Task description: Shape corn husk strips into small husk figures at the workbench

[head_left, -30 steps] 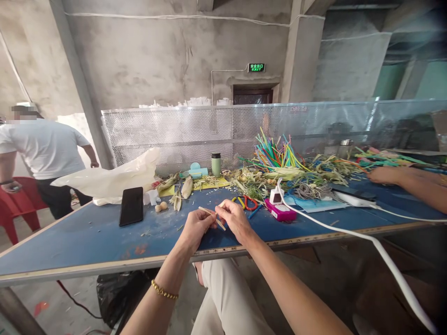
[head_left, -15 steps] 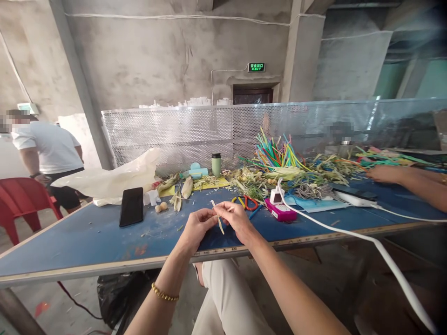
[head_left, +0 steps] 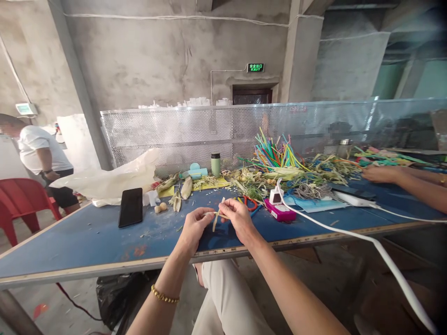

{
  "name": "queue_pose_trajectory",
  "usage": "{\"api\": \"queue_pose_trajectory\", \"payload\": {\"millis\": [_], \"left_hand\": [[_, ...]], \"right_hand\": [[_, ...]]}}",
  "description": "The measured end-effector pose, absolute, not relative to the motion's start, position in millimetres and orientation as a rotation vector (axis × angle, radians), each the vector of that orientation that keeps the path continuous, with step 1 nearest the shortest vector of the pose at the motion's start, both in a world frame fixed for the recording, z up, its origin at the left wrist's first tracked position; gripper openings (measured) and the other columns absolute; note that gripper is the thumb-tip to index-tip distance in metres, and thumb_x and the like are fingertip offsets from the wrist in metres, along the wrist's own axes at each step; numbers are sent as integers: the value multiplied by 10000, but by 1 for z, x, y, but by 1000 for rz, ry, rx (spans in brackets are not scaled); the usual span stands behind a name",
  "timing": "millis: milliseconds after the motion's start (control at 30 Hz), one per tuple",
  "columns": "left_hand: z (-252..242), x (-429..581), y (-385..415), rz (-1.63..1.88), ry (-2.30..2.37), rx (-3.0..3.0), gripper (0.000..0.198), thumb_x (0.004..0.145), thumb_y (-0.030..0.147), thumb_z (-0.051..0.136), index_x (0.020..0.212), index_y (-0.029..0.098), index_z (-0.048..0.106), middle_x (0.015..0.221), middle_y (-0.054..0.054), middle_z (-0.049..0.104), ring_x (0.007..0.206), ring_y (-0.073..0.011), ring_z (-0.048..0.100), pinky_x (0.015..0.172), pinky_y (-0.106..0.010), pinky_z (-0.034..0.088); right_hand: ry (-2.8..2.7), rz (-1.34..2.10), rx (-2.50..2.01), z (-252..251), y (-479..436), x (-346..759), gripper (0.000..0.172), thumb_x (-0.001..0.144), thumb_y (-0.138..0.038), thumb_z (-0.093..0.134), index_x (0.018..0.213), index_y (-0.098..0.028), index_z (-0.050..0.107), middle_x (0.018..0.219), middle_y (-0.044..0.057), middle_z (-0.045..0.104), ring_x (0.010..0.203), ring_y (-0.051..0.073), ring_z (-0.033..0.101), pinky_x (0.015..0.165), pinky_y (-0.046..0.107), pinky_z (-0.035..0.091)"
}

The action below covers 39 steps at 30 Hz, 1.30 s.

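The left hand [head_left: 194,228] and right hand [head_left: 239,217] pinch one thin pale straw strip [head_left: 215,221], barely bent, over the blue bench [head_left: 87,237]. A big straw heap [head_left: 279,174] lies untouched behind.

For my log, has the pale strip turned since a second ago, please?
Yes. The pale strip, earlier lying nearly along the table edge, now stands almost square to it.

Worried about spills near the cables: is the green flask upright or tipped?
Upright: the green flask stands on the table, dark cap on top, before the mesh screen.
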<state>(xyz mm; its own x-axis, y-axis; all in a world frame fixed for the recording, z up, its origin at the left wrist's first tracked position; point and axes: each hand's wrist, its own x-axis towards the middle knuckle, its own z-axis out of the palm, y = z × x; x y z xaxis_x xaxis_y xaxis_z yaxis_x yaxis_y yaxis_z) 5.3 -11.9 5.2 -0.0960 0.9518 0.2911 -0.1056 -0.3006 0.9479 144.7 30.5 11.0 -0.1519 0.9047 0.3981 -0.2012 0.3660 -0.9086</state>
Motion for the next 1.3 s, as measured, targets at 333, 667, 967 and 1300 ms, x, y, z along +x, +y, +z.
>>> {"api": "queue_pose_trajectory", "payload": {"millis": [333, 667, 967, 1300], "left_hand": [[1, 5, -9, 1544, 891, 1168, 366, 614, 428, 831, 768, 150, 649, 610, -35, 676, 599, -156, 618, 637, -269, 447], [-1, 3, -4, 1585, 854, 1109, 388, 678, 496, 775, 698, 118, 692, 683, -72, 689, 622, -149, 595, 655, -271, 445], [4, 6, -12, 1474, 980, 1453, 404, 710, 540, 730, 673, 138, 715, 612, -22, 609, 619, -143, 505, 594, -249, 359], [3, 5, -11, 1387, 1058, 1675, 423, 825, 520, 603, 755, 116, 708, 758, -51, 672, 721, -167, 528, 671, -260, 371]], "right_hand": [[-1552, 907, -655, 8, 26, 141, 230, 789, -422, 637, 773, -221, 526, 657, -23, 544, 519, 134, 528, 514, 275, 466], [-1565, 797, -666, 9, 25, 141, 201, 806, -393, 620, 750, -222, 532, 675, -7, 572, 522, 135, 531, 525, 275, 443], [-1584, 783, -715, 4, 29, 140, 177, 796, -361, 637, 748, -227, 532, 683, 11, 590, 562, 155, 553, 516, 284, 471], [-1566, 883, -672, -1, 34, 139, 194, 786, -369, 656, 743, -213, 549, 646, -11, 592, 555, 149, 572, 513, 265, 487]]}}
